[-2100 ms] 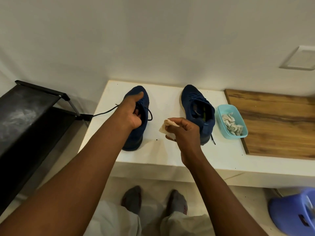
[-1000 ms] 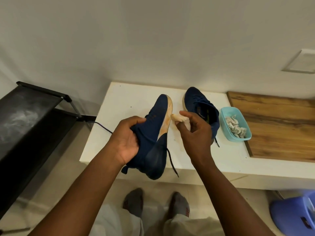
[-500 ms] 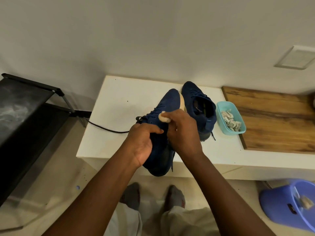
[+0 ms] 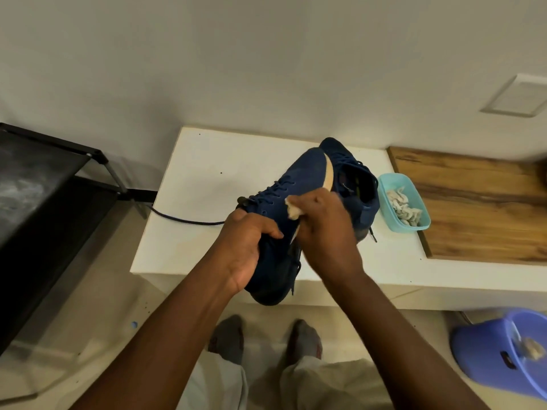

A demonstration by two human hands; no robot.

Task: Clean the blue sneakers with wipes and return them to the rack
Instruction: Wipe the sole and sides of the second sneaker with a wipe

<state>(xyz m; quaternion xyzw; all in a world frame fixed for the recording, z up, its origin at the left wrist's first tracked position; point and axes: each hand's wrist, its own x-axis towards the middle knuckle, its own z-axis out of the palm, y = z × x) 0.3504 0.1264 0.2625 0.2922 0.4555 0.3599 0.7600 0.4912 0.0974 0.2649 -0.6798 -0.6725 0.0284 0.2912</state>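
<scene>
My left hand grips a dark blue sneaker by its heel end, lifted and tilted above the white bench, toe pointing away, pale sole edge turned right. My right hand pinches a crumpled whitish wipe and presses it against the shoe's side. The second blue sneaker stands on the bench just behind, partly hidden by the held one. A black shoe rack stands at the left.
A teal tub of used wipes sits right of the shoes, beside a wooden board. A blue bin holding a wipe stands on the floor at lower right. A dark lace trails across the bench.
My left hand lifted the left sneaker off the bench and turned it on its side. My right hand brought the wipe onto the shoe's upper and has slid slightly along it.
</scene>
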